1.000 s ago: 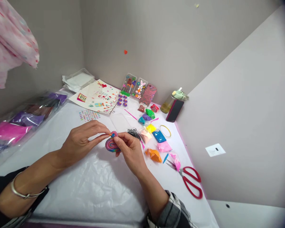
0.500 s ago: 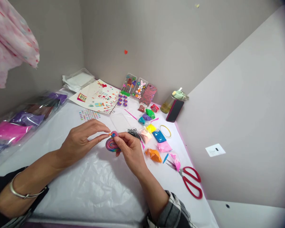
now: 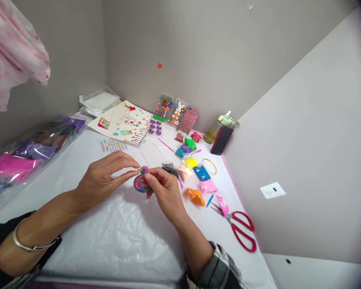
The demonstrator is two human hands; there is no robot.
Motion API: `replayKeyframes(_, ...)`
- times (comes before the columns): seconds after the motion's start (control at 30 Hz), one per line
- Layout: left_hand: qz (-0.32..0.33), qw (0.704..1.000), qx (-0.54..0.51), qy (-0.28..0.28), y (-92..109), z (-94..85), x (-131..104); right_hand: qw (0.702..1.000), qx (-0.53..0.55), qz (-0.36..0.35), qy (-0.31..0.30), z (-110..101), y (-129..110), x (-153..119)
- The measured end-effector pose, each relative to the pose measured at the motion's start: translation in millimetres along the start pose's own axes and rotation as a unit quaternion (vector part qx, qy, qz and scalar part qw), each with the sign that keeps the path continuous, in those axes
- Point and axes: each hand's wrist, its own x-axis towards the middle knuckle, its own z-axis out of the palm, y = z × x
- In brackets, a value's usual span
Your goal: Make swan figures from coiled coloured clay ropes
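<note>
A swirled, many-coloured clay bird (image 3: 142, 184) is held above the white-covered table, with a small coiled head over a larger coiled body. My right hand (image 3: 168, 192) grips it from the right, thumb in front and fingers behind, hiding part of the body. From the head's left side sticks a small orange clay beak (image 3: 139, 170). My left hand (image 3: 105, 176) pinches this beak between thumb and index fingertip; the other fingers are bent above.
Bagged clay lumps, including an orange one (image 3: 195, 197), lie right of my hands, near red-handled scissors (image 3: 243, 230). A phone (image 3: 222, 140) leans against a bottle (image 3: 212, 134). A decorated sheet (image 3: 120, 120) and phone cases (image 3: 178, 112) are behind. Large clay bags (image 3: 16, 164) lie left.
</note>
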Motion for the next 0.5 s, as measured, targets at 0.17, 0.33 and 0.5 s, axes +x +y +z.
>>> replayKeyframes(0.17, -0.006, 1.000, 0.001, -0.012, -1.7, 0.4, -0.6, 1.000, 0.004, 0.002, -0.004, 0.5, -0.8, -0.8)
replayKeyframes(0.33, -0.008, 1.000, 0.003, -0.009, -1.6, 0.5, -0.5, 1.000, 0.009, 0.001, -0.002, 0.4, -0.2, -0.1)
replayKeyframes(0.5, -0.012, 1.000, 0.007, -0.013, -1.9, -0.7, -1.7, 1.000, 0.011, -0.001, -0.003, 0.3, 0.4, -0.1)
